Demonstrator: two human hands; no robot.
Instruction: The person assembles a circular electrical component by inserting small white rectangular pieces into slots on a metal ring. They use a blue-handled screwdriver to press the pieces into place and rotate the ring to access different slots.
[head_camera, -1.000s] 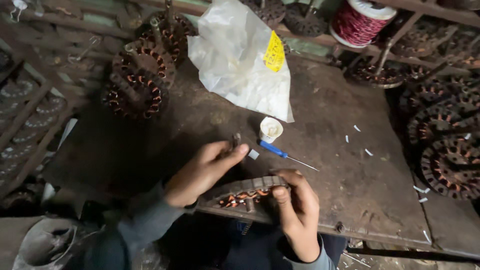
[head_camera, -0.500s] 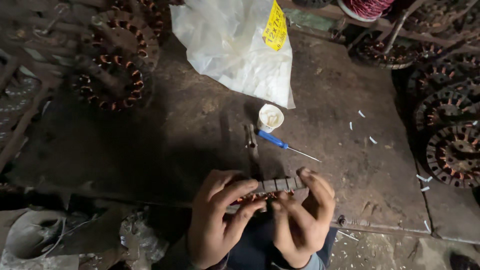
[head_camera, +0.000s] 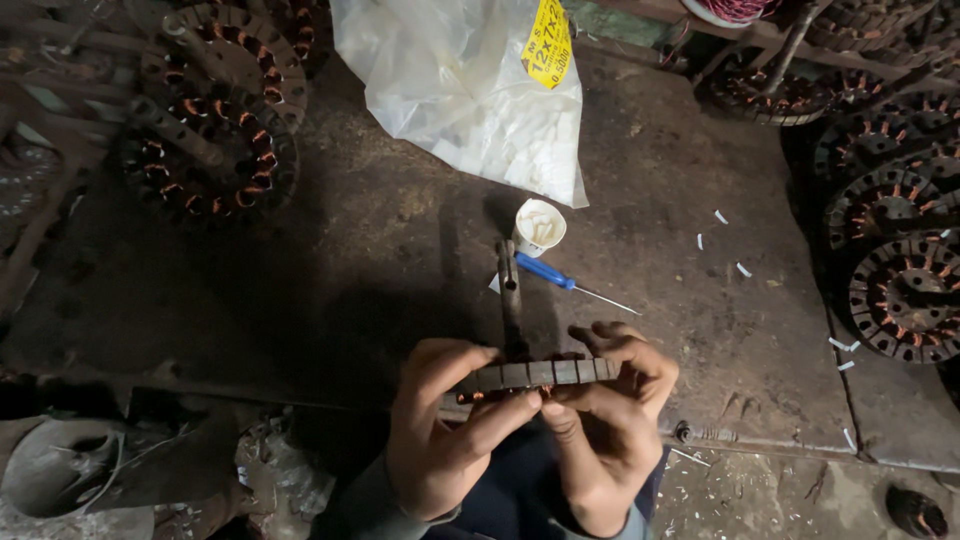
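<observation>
Low in the frame's centre, the left hand (head_camera: 445, 440) and right hand (head_camera: 600, 420) both clench a wound stator core (head_camera: 540, 376), seemingly edge-on, long axis left to right. Behind lie a blue screwdriver (head_camera: 548, 272), white cup (head_camera: 539, 226) and plastic bag (head_camera: 470, 90) on the grimy workshop surface (head_camera: 330, 270).

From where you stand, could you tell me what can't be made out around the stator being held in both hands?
Head view only:
- Stator: seen edge-on; its underside and most windings hidden by the left hand and right hand.
- Small white cup: contents too small to identify.
- Plastic bag: top cut off by the frame edge.
- Red wire spool: mostly cut off at the top edge.
- Bottom-left corner: too dark to read.
</observation>
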